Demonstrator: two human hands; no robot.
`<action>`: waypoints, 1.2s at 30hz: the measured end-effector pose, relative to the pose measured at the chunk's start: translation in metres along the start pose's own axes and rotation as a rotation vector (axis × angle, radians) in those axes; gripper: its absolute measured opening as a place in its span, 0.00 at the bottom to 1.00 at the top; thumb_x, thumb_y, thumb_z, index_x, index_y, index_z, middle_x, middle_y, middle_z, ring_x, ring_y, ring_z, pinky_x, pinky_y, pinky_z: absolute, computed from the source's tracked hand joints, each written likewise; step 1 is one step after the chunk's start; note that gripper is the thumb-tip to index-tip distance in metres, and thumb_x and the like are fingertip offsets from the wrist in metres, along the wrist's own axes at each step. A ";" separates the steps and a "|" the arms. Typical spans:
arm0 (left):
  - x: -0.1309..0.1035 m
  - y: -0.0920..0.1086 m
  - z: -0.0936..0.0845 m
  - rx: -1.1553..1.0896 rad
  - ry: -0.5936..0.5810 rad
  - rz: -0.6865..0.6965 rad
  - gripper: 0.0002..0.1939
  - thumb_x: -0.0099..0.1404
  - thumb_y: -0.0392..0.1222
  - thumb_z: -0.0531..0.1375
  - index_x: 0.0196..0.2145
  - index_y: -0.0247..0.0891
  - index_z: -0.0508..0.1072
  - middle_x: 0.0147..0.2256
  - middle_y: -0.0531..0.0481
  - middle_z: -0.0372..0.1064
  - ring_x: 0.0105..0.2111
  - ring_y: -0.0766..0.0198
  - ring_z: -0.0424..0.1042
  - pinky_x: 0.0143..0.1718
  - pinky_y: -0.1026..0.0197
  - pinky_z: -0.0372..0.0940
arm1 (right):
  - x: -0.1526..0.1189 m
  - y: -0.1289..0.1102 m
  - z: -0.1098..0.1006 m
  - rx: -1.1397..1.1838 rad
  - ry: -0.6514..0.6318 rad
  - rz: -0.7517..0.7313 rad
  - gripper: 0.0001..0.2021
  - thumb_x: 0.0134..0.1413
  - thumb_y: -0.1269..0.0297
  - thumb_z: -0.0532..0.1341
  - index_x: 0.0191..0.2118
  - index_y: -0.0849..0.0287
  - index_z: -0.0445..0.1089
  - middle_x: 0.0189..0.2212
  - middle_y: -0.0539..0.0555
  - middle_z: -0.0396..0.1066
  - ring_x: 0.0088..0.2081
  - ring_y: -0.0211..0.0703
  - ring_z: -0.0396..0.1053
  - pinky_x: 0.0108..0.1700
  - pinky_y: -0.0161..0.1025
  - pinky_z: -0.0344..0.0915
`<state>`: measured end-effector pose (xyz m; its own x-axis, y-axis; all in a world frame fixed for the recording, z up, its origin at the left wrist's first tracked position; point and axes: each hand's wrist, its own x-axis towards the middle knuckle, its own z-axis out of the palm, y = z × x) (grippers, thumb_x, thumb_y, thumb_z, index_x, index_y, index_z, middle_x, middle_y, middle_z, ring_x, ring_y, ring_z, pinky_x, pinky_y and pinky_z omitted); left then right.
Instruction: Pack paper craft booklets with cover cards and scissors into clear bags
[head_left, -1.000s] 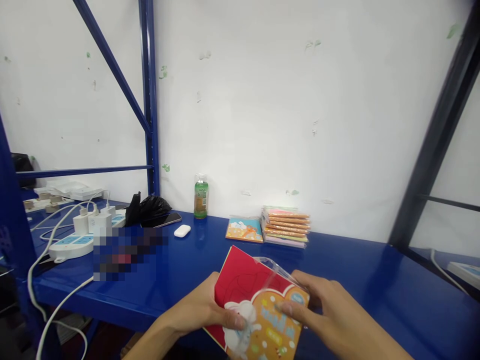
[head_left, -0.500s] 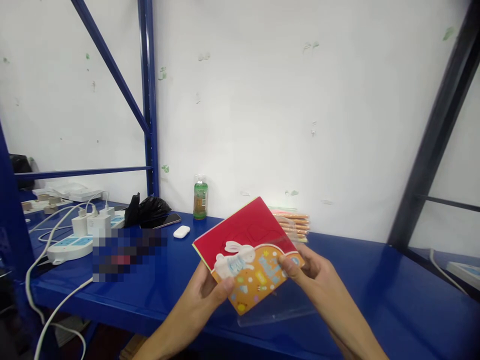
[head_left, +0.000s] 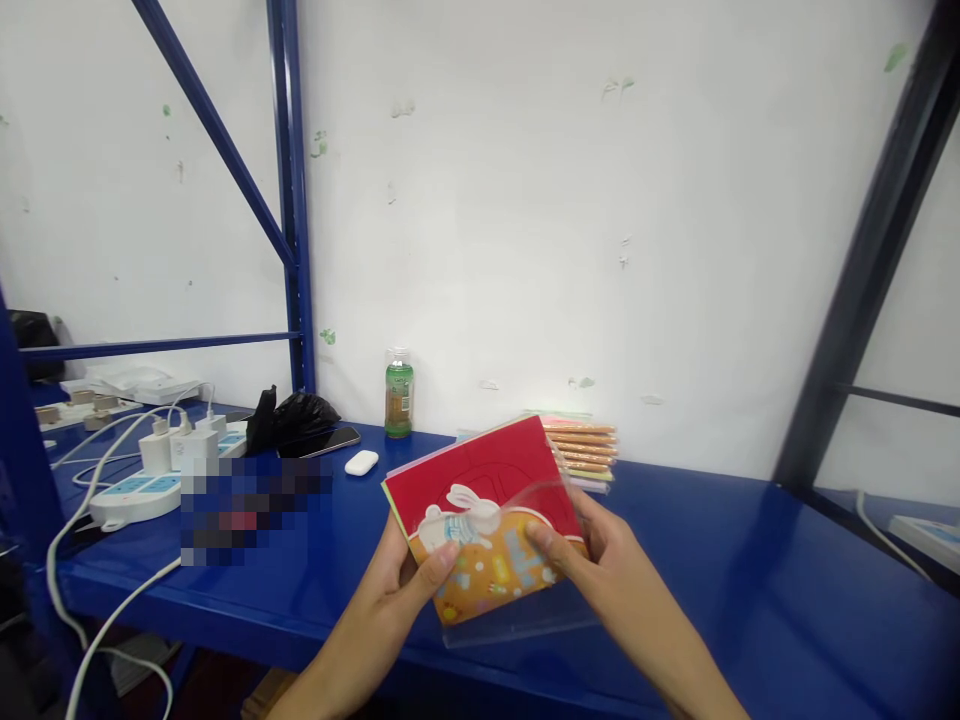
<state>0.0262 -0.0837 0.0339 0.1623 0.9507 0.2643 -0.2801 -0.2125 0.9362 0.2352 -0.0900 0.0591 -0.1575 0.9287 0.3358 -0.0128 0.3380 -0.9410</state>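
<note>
Scuffed white wall (head_left: 465,220) behind a glossy blue tabletop (head_left: 750,540), blue metal post (head_left: 289,170) at left

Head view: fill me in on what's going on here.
A person grips a red and orange rabbit-print pack with the left hand and right hand, above the blue table. A clear plastic sleeve covers the pack's lower part, while the red upper part sticks out. Behind, a stack of packs sits near the wall.

blue metal racking (head_left: 294,200), a scuffed wall (head_left: 465,250) and a crowded power strip (head_left: 139,497) suggest a workshop or storeroom.
</note>
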 end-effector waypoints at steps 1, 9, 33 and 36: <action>-0.001 0.000 0.000 0.010 -0.004 0.001 0.35 0.65 0.52 0.64 0.65 0.43 0.60 0.61 0.42 0.69 0.62 0.43 0.64 0.61 0.46 0.62 | -0.001 -0.001 0.001 0.011 -0.002 0.002 0.23 0.59 0.51 0.65 0.56 0.57 0.70 0.53 0.59 0.75 0.52 0.55 0.74 0.53 0.48 0.71; -0.005 0.001 -0.003 0.072 -0.024 -0.005 0.35 0.65 0.52 0.64 0.66 0.45 0.58 0.63 0.46 0.65 0.64 0.46 0.62 0.63 0.50 0.60 | -0.003 -0.005 0.005 0.027 0.007 0.039 0.21 0.57 0.51 0.66 0.52 0.57 0.72 0.50 0.58 0.78 0.49 0.54 0.77 0.49 0.46 0.74; 0.019 -0.005 -0.016 0.189 -0.017 0.148 0.27 0.67 0.48 0.63 0.62 0.40 0.67 0.50 0.43 0.79 0.51 0.48 0.77 0.51 0.55 0.71 | 0.005 0.011 0.006 -0.102 0.236 -0.064 0.30 0.58 0.46 0.63 0.60 0.58 0.67 0.55 0.60 0.74 0.55 0.57 0.72 0.53 0.47 0.72; 0.020 -0.006 -0.016 0.180 -0.011 0.147 0.27 0.67 0.49 0.63 0.60 0.39 0.67 0.50 0.42 0.79 0.51 0.48 0.77 0.50 0.55 0.71 | 0.005 0.013 0.006 -0.116 0.219 -0.056 0.26 0.59 0.45 0.62 0.57 0.56 0.69 0.54 0.58 0.75 0.53 0.56 0.73 0.52 0.46 0.72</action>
<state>0.0158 -0.0599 0.0302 0.1427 0.9042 0.4025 -0.1283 -0.3863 0.9134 0.2284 -0.0818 0.0480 0.0581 0.9145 0.4003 0.0996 0.3937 -0.9138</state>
